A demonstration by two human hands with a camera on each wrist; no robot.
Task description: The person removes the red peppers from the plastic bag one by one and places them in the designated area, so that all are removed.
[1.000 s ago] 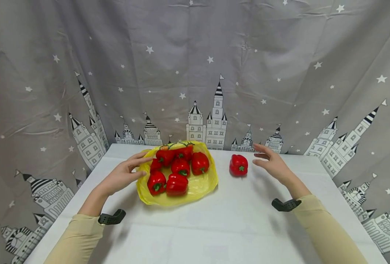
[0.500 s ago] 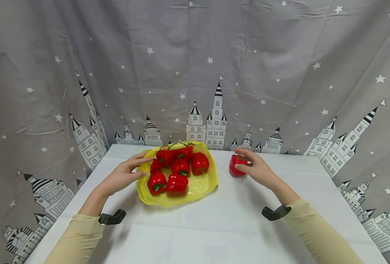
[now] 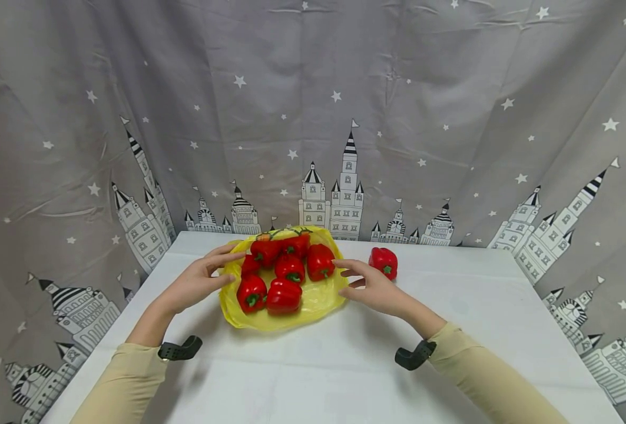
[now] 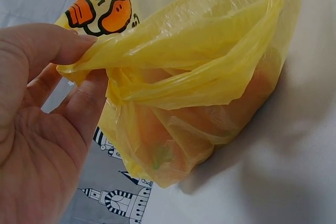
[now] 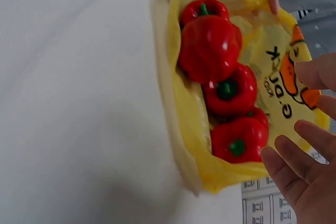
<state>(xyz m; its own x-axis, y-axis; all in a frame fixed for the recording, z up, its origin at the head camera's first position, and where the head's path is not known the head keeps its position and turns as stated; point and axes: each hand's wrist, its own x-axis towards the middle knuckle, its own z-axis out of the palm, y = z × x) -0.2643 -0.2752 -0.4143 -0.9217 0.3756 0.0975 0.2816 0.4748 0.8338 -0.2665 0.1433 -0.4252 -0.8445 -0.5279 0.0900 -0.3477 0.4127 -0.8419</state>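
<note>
A yellow plastic bag (image 3: 320, 300) with a printed duck face stands wide at the mouth and holds several red bell peppers (image 3: 283, 296) with green stems. My left hand (image 3: 198, 281) pinches its left rim; in the left wrist view the thumb and fingers (image 4: 86, 106) grip the bunched plastic. At the opposite side, my right hand (image 3: 378, 290) is at the bag's right rim, nearest to the rightmost pepper inside. Its fingers (image 5: 286, 169) are spread and gently bent, with nothing between them. One more red bell pepper (image 3: 384, 262) lies on the table behind my right wrist.
A white cloth-covered table (image 3: 302, 377) carries the bag and the lone pepper near its back edge. Behind it hangs a grey curtain (image 3: 424, 106) printed with castles and stars. Each wrist wears a black strap (image 3: 180, 348).
My right hand has swept left, passing in front of the lone pepper to the bag's right rim. The lone pepper and the peppers in the bag stay put. My left hand keeps its hold.
</note>
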